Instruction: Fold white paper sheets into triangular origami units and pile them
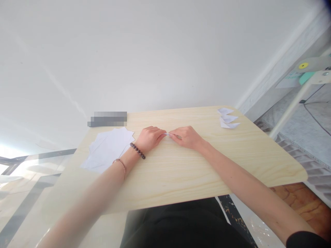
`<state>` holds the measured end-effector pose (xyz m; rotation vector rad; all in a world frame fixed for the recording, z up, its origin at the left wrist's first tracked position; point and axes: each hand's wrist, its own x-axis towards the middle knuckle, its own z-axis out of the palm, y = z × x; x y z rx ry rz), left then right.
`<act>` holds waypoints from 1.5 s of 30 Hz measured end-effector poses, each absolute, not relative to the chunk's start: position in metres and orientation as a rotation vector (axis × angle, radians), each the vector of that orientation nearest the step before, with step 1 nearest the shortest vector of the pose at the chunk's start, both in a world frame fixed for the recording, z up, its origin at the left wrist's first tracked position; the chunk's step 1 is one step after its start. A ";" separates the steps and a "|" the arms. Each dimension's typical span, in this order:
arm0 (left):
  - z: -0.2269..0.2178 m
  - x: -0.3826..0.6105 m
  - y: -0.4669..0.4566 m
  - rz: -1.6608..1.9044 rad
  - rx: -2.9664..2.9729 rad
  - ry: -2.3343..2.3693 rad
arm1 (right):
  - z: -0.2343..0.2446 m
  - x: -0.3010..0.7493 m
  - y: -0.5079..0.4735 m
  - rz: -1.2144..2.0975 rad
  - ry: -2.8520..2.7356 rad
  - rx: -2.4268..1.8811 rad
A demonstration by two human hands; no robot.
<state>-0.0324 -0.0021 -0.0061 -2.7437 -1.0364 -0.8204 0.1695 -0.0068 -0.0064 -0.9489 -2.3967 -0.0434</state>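
Observation:
Near the middle of the wooden table point(181, 179), my left hand point(151, 137) and my right hand point(187, 137) meet fingertip to fingertip. Both pinch a small folded piece of white paper point(167, 134), of which only a thin strip shows between them. Its full shape is hidden by my fingers. A dark bead bracelet and a thin bangle circle my left wrist. Left of that hand lies a loose pile of white paper sheets point(108, 148), overlapping at odd angles. Toward the far right corner, three folded white paper boats point(229, 119) sit in a row.
A dark, pixelated block point(108, 119) is at the table's far left corner. The white wall point(165, 62) rises right behind the table. To the right is a pale metal frame point(292, 103) with cables beyond it.

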 end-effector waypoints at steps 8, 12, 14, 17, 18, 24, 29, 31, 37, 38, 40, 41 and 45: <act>-0.006 -0.033 -0.001 -0.851 -2.740 -1.142 | -0.009 0.169 -0.006 -0.061 -2.342 -0.950; -0.006 -0.032 -0.003 -0.876 -2.761 -1.159 | -0.007 0.171 -0.006 0.036 -2.295 -0.947; -0.005 -0.032 -0.004 -0.873 -2.799 -1.129 | -0.007 0.171 -0.007 0.046 -2.298 -0.948; -0.004 -0.032 -0.005 -0.861 -2.851 -1.103 | -0.009 0.170 -0.007 0.034 -2.318 -0.941; -0.003 -0.032 -0.005 -0.866 -2.860 -1.111 | -0.009 0.170 -0.007 0.027 -2.325 -0.939; -0.003 -0.033 -0.005 -0.894 -2.899 -1.172 | -0.010 0.171 -0.006 0.034 -2.345 -0.946; -0.004 -0.035 -0.004 -0.915 -2.923 -1.110 | -0.007 0.172 -0.006 0.109 -2.333 -0.995; -0.003 -0.035 -0.004 -0.959 -2.908 -1.160 | -0.005 0.172 -0.007 0.135 -2.317 -1.033; 0.003 -0.031 -0.009 -1.008 -2.951 -1.459 | -0.005 0.173 -0.006 0.148 -2.259 -1.022; 0.005 -0.030 -0.010 -1.004 -2.967 -1.504 | -0.006 0.173 -0.006 0.155 -2.249 -1.000; 0.006 -0.029 -0.011 -0.988 -3.004 -1.548 | -0.007 0.173 -0.006 0.195 -2.233 -0.967; 0.006 -0.028 -0.011 -0.979 -3.020 -1.550 | -0.008 0.173 -0.006 0.228 -2.228 -0.957; 0.003 -0.029 -0.008 -0.999 -3.017 -1.523 | -0.007 0.173 -0.005 0.422 -2.200 -0.916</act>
